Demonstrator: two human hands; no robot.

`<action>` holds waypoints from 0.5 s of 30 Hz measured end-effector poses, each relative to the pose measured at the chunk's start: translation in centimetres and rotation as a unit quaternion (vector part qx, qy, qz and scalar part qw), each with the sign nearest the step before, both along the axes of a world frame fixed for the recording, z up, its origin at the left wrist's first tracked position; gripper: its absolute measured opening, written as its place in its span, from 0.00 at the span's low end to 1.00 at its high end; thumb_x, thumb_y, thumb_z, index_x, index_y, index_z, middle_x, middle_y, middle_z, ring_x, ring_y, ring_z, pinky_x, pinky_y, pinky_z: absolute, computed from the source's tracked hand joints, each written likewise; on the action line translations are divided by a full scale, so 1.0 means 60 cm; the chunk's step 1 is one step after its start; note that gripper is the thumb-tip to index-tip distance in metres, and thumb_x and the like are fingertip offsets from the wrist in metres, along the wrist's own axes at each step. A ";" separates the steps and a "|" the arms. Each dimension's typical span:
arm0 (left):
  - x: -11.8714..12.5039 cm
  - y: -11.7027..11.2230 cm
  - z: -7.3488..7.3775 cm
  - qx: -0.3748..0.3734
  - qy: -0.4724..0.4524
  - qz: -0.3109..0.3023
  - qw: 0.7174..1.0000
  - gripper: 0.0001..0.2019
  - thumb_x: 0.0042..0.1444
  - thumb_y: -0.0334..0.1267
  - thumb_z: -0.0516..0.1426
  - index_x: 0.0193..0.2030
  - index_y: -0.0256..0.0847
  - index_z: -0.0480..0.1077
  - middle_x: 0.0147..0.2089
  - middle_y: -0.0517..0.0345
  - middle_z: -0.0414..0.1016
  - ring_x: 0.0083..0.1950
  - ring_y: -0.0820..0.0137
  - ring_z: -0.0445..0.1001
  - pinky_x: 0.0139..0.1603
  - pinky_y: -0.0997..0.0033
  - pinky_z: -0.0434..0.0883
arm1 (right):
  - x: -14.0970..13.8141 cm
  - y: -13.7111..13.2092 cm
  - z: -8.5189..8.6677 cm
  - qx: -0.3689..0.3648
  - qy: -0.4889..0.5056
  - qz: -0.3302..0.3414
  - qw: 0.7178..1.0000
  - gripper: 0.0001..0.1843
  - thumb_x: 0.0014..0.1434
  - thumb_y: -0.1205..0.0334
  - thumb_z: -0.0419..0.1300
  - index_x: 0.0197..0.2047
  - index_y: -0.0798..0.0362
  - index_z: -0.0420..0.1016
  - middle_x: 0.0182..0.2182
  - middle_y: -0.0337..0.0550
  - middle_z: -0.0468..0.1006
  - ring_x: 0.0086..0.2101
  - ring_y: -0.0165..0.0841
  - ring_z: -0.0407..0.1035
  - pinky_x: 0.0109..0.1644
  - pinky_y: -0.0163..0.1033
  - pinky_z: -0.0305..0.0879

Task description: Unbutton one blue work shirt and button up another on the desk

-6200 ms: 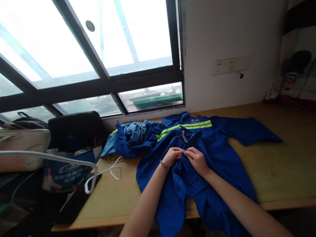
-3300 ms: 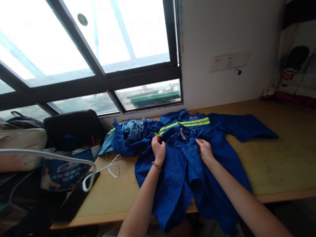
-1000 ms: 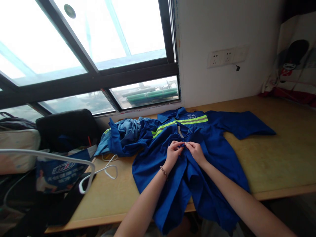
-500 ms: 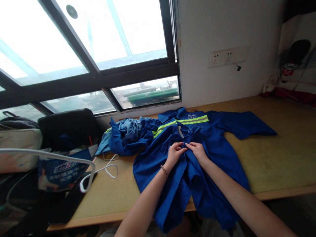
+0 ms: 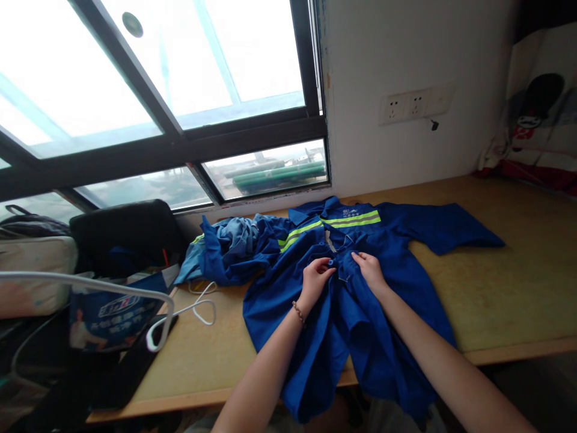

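Observation:
A blue work jacket (image 5: 401, 288) with yellow-green and grey reflective stripes lies spread on the wooden table, its lower end hanging over the front edge. My left hand (image 5: 317, 276) pinches one front edge of it, where a small round button (image 5: 330, 262) shows at the fingertips. Just to the right, my right hand (image 5: 367, 269) grips the other front edge between thumb and fingers. A gap separates the two edges here, and whitish lining or a label shows above them. The jacket's right sleeve stretches out across the table.
Crumpled light-blue clothing (image 5: 237, 234) lies at the jacket's left. A white cable (image 5: 202, 307) loops over the wooden table (image 5: 198, 361). Bags, including a printed blue one (image 5: 112, 316), crowd the far left. Window and wall sockets (image 5: 415, 104) are behind.
My hands have moved apart. The right one shifted to the right and slightly up with its edge of the jacket, opening a gap, and the button at my left fingertips came into view.

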State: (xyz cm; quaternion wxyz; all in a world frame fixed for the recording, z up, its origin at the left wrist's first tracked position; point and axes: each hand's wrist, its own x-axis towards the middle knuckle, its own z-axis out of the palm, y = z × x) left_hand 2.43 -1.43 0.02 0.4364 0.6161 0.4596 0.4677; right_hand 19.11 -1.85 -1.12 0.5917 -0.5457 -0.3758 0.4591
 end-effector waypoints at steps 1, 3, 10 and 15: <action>-0.005 0.001 0.005 0.035 0.038 0.039 0.998 0.19 0.38 0.37 0.63 0.41 0.41 0.71 0.41 0.50 0.70 0.42 0.62 0.68 0.43 0.65 0.65 | 0.014 0.004 0.002 0.021 -0.067 -0.042 0.997 0.17 0.45 0.48 0.58 0.26 0.55 0.71 0.25 0.44 0.75 0.28 0.37 0.68 0.33 0.40 0.63; -0.016 0.004 0.014 0.102 0.130 0.132 0.977 0.28 0.34 0.35 0.65 0.48 0.42 0.67 0.55 0.45 0.60 0.57 0.53 0.56 0.53 0.57 0.57 | 0.042 0.011 0.005 0.068 -0.224 -0.130 0.963 0.15 0.49 0.51 0.55 0.27 0.56 0.72 0.33 0.48 0.76 0.35 0.40 0.68 0.41 0.43 0.61; -0.040 0.024 -0.005 0.028 0.214 0.222 0.951 0.47 0.32 0.44 0.65 0.58 0.27 0.50 0.62 0.26 0.43 0.63 0.43 0.40 0.57 0.51 0.48 | 0.058 0.026 -0.017 0.033 -0.486 -0.066 0.871 0.11 0.50 0.70 0.51 0.30 0.55 0.74 0.35 0.52 0.75 0.45 0.41 0.64 0.55 0.47 0.49; -0.016 0.013 0.003 -0.077 -0.038 0.124 0.988 0.53 0.24 0.34 0.68 0.60 0.36 0.46 0.58 0.37 0.56 0.60 0.52 0.54 0.55 0.61 0.57 | -0.003 0.004 -0.003 0.050 -0.302 0.079 0.949 0.12 0.48 0.69 0.53 0.36 0.51 0.74 0.35 0.45 0.76 0.40 0.39 0.67 0.46 0.42 0.60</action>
